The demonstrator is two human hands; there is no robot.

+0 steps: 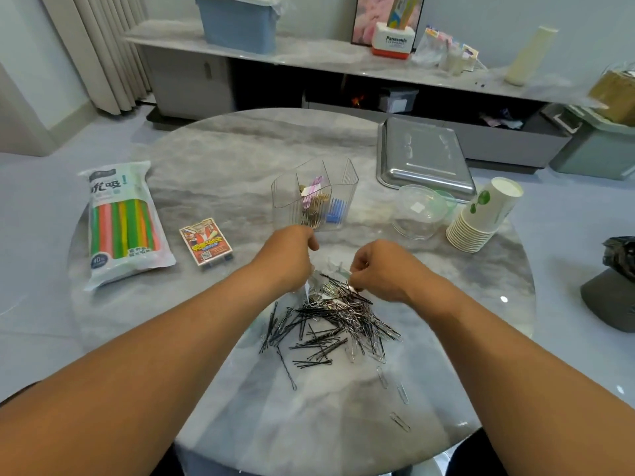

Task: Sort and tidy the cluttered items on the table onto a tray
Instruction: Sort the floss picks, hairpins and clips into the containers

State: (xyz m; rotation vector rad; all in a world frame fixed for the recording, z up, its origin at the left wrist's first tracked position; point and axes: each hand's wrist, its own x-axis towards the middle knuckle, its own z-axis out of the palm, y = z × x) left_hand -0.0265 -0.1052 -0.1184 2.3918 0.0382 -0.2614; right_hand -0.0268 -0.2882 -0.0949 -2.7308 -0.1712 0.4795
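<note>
Paperclips (pixel 400 395) lay loose on the marble table (pixel 220 156), nearest the person and below the right wrist, a few silver ones strung out toward the table's near edge. Just beyond them, under and between both forearms, sat the heap of black bobby pins (pixel 319 333) tangled with more silver clips, its far end reaching up to the fingers of both hands.

Left hand (pixel 287 257) hovered over the heap's far left corner with fingers curled downward; they seemed to pinch a small pale scrap at the pile's edge, though what it held was too blurred to name. Right hand (pixel 379 269) was beside it, close but apart, its fingers curled in and pinching among the pins at the top of the heap; a bit of clear plastic showed between the two hands.

Directly past the left hand's knuckles stood the clear divided organizer (pixel 314 195), upright, with gold clips and pink pieces in one compartment and something blue in another. Left of the left hand lay a small card box (pixel 206 243), and farther left a flat pack of coloured straws (pixel 123 223).

Beyond the right hand sat a clear round container (pixel 419 213), with a tilted stack of paper cups (pixel 486 218) just beside it. Farthest out behind those rested the metal tray (pixel 422 156).
</note>
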